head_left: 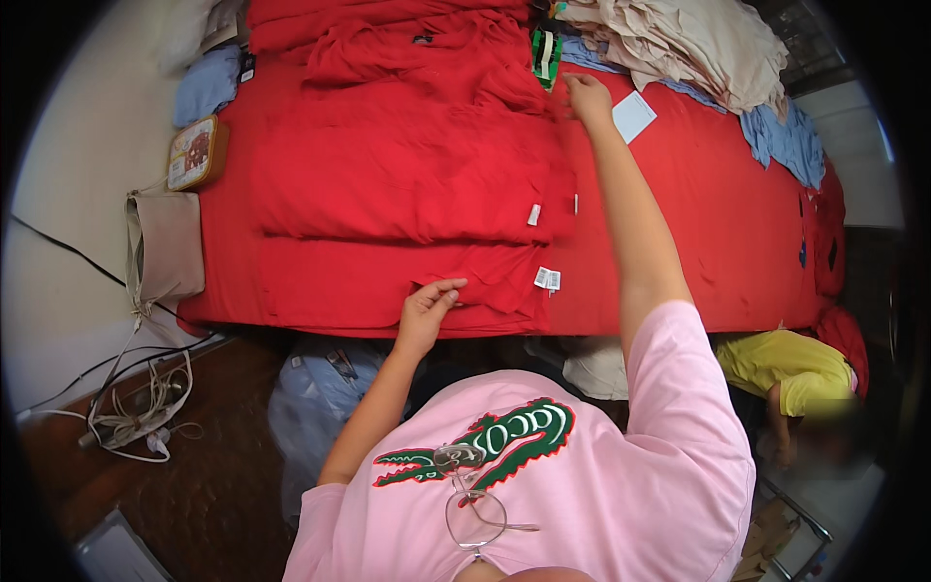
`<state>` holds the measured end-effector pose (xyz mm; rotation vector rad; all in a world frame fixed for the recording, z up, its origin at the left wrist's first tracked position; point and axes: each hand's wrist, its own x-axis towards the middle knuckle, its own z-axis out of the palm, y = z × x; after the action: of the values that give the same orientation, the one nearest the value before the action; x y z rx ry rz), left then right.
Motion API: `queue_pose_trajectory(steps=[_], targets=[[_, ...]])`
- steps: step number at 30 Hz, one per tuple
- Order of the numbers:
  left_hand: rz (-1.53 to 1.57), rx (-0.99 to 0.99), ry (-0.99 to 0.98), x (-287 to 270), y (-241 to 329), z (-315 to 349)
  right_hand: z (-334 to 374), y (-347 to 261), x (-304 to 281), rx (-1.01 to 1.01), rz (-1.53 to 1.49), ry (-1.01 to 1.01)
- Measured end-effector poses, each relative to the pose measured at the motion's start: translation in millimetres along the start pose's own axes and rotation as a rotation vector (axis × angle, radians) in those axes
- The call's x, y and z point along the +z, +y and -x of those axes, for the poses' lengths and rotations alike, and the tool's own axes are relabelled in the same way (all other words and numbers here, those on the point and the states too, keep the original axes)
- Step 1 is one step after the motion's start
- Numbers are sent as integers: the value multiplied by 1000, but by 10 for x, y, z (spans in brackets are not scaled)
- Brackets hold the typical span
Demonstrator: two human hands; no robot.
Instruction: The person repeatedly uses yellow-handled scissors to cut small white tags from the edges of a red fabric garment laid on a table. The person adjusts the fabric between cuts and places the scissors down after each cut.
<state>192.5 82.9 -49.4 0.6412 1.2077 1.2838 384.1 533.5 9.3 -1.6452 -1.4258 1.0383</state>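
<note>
One table [708, 233], red-covered, is filling most of the view. Red garments [388, 175] are lying spread across its left and middle part, reaching from the far side to the near edge; layers are overlapping, so can't count them. One heap of cream cloth [679, 48] is sitting at far right, with blue cloth [784, 145] showing beneath and beside it. One other person in a yellow top [790, 373] is crouching low by the near right corner. One clear plastic bag [320, 403] is sitting under the near edge, left of middle. One beige bag [170, 247] is resting against the table's left edge. One tangle of white cables [145, 417] is lying on the floor, left. One folded blue bundle [208, 85] is lying far left; one lidded tub [197, 150] is standing just in front of it.

Two hands are working. The left hand [429, 308] is bending over the garments' near edge, fingers curled, thumb narrowly spaced from the forefinger; can't tell if cloth is pinched. The right hand [589, 100] is reaching far, to the right of the garments, fingers half curled and pointing left; can't tell if it's holding anything. One pair of glasses [475, 517] is hanging on the pink shirt [601, 485]. One green object [546, 60] is lying just beyond the right hand, one white card [633, 117] just right of it. Three white tags [548, 279] are showing near the garments' right edge.
</note>
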Motion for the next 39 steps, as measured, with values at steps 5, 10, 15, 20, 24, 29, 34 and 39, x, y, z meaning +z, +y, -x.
queue_pose_trajectory(steps=[5,10,15,20,24,29,34,39], targets=[[-36,-30,-86,-225,-233,-144,-630,169,498,70,214,10],[50,-146,-167,-302,-220,-266,-601,143,403,36,267,127],[61,-158,-223,-338,-252,-288,-138,-308,450,22,414,362],[62,-156,-272,-339,-271,-311,94,-291,598,34,312,566],[38,-153,-288,-351,-211,-307,349,-410,674,75,265,556],[12,-167,-331,-379,-165,-310,391,-162,739,-99,221,550],[18,-190,-324,-393,-202,-319,285,-25,782,-190,310,667],[109,-208,-320,-395,-154,-348,-105,666,628,78,-83,765]])
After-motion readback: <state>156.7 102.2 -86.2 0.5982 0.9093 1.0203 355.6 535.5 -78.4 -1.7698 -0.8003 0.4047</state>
